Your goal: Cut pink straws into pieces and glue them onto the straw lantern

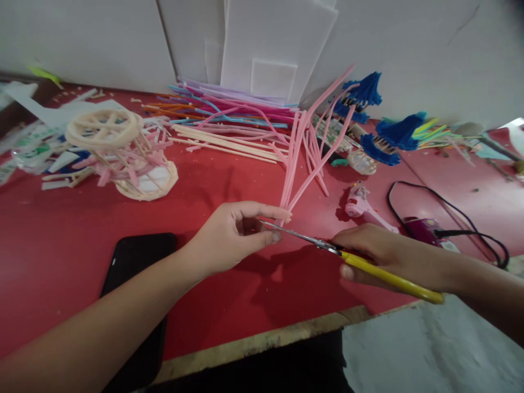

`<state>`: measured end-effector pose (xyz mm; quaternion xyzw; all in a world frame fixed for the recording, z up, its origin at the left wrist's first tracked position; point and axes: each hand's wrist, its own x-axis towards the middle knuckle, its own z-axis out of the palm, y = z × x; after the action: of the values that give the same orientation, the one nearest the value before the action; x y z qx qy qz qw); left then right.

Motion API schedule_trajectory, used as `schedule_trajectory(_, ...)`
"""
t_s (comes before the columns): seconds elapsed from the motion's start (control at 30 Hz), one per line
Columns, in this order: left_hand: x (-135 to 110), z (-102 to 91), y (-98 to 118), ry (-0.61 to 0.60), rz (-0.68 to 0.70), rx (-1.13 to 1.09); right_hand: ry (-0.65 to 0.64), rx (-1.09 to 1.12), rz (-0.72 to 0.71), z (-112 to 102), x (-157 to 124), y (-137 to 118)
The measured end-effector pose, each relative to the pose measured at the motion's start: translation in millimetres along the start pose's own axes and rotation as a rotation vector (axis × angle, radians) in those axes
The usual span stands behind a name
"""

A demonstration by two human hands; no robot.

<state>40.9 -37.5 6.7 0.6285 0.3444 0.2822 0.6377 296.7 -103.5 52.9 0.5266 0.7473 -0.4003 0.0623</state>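
Note:
My left hand (233,234) pinches the lower ends of a bunch of pink straws (305,147) that fan upward over the red table (229,180). My right hand (374,254) grips yellow-handled scissors (360,262). Their blades reach left to the straw ends, right by my left fingertips. Both hands hover just above the table near its front edge.
A black phone (135,267) lies under my left forearm. A straw-built wheel model (123,147) stands at the left. Loose coloured straws (229,117) lie at the back, with blue tufted pieces (388,136) on the right. A pink glue gun (362,204) and black cable (450,213) lie near my right hand.

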Motion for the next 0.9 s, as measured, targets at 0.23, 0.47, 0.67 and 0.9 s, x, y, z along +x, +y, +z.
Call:
schedule_trajectory(0.23,0,-0.5,0,0.002,0.012,-0.019,0.12,-0.104,0.092,4,5,-11)
schedule_trajectory(0.47,0,0.4,1,0.0,0.012,-0.031,0.14,-0.166,0.118,6,5,-10)
schedule_trajectory(0.67,-1,-0.6,0,0.035,0.021,0.028,0.171,-0.217,0.016,7,9,-7)
schedule_trajectory(0.9,4,-7.2,-1,0.303,0.049,-0.016,0.476,-0.322,-0.006,14,14,12)
